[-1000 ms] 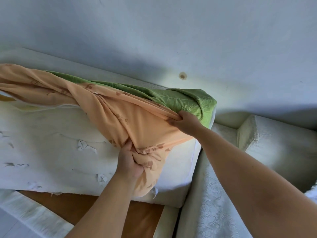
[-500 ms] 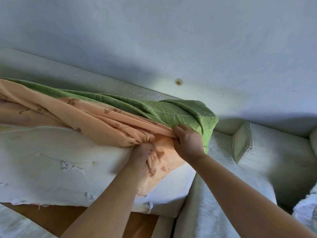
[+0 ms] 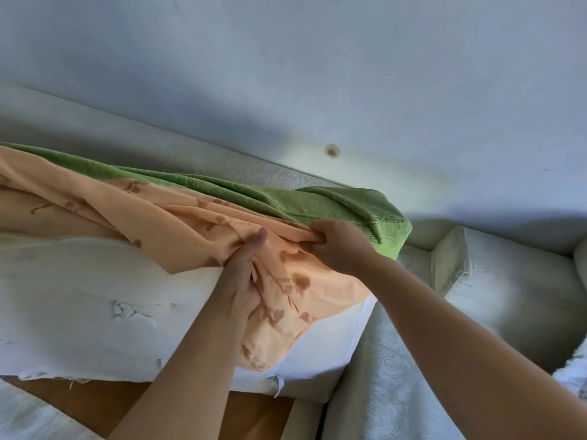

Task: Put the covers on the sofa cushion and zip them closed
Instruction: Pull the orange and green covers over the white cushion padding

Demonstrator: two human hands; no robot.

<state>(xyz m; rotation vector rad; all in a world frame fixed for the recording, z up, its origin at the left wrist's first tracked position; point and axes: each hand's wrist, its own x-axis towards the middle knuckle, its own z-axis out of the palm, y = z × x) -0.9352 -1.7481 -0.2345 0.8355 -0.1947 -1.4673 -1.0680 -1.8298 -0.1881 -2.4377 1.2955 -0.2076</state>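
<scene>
cover (image 3: 197,223) peach/green, bunched along cushion (image 3: 79,296) top edge, only right top corner capped | cushion front face mostly bare, stood on sofa (image 3: 524,290) seat edge | left hand (image 3: 244,277) clenched on peach folds | right hand (image 3: 340,246) pinching seam at corner | zip not visible; pull-down + zipping left

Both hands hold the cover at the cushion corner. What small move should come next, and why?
Probably pull the orange cover further down over the white cushion. The green side already caps the top corner, but most of the cushion's front is bare, and the left hand and right hand grip bunched fabric there.
</scene>
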